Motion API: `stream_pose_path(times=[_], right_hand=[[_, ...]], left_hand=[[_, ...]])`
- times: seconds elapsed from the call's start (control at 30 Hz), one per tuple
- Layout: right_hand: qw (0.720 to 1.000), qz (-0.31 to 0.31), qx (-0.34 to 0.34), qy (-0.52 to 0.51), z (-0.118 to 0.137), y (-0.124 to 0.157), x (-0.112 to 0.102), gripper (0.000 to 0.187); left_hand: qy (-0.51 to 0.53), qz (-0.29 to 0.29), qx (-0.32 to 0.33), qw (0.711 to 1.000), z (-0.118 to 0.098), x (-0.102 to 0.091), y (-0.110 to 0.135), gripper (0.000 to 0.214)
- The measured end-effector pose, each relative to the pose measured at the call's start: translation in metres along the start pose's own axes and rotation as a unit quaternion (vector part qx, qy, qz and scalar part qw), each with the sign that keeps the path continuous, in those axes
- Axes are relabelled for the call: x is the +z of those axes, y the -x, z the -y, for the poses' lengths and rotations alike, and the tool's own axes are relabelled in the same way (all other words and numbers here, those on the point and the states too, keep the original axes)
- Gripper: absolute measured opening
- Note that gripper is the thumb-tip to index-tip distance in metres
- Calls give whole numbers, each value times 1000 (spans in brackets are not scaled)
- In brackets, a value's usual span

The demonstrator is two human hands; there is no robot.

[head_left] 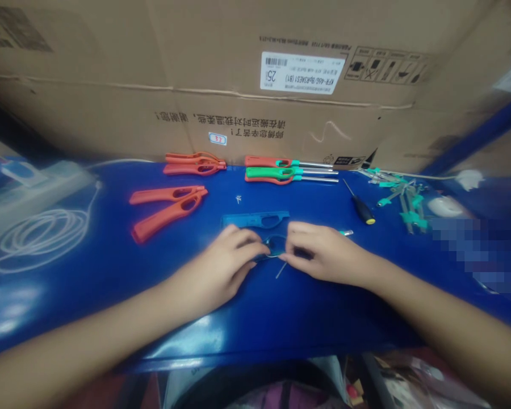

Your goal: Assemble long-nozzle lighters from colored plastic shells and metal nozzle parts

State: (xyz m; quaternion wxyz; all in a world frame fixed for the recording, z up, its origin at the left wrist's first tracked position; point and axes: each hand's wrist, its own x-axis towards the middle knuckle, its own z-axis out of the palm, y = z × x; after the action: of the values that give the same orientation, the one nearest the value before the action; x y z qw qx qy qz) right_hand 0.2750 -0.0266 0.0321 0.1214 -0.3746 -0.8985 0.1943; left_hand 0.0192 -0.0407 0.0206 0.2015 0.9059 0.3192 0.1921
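Observation:
My left hand (234, 258) is closed, thumb and fingers gripping a blue gas-lighter casing half (276, 245) just above the table. My right hand (319, 250) pinches at the casing's right end, its fingertips close to the trigger opening; small parts between the fingers are hidden. Just beyond the hands lies a second blue casing half (255, 219), flat on the table. A thin metal pin (281, 270) shows below the right fingertips. Behind the right hand, the end of a metal tube with a teal part (347, 233) peeks out.
Orange casing halves (168, 213) lie at left, with more orange casings (195, 163) behind. Lighters with metal tubes (292, 170) rest near the cardboard box (221, 68). A screwdriver (361, 209) and several teal-ended tubes (409, 201) are at right. A coiled white cable (46, 238) sits far left.

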Motion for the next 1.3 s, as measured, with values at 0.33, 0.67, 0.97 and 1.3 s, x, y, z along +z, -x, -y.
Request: stream_pose_path(times=[0.33, 0.67, 0.97, 1.3], right_hand=[[1000, 3, -10, -4, -2, 1, -1, 3], [998, -40, -17, -52, -4, -1, 0, 5], [998, -36, -28, -47, -4, -2, 0, 9], [1000, -3, -23, 15, 0, 4, -7, 11]], left_hand=[[-14, 1, 7, 1000, -1, 0, -2, 32], [-25, 2, 18, 1000, -1, 0, -1, 31], [-33, 2, 23, 999, -2, -1, -1, 33], [-33, -1, 25, 999, -2, -1, -2, 33]])
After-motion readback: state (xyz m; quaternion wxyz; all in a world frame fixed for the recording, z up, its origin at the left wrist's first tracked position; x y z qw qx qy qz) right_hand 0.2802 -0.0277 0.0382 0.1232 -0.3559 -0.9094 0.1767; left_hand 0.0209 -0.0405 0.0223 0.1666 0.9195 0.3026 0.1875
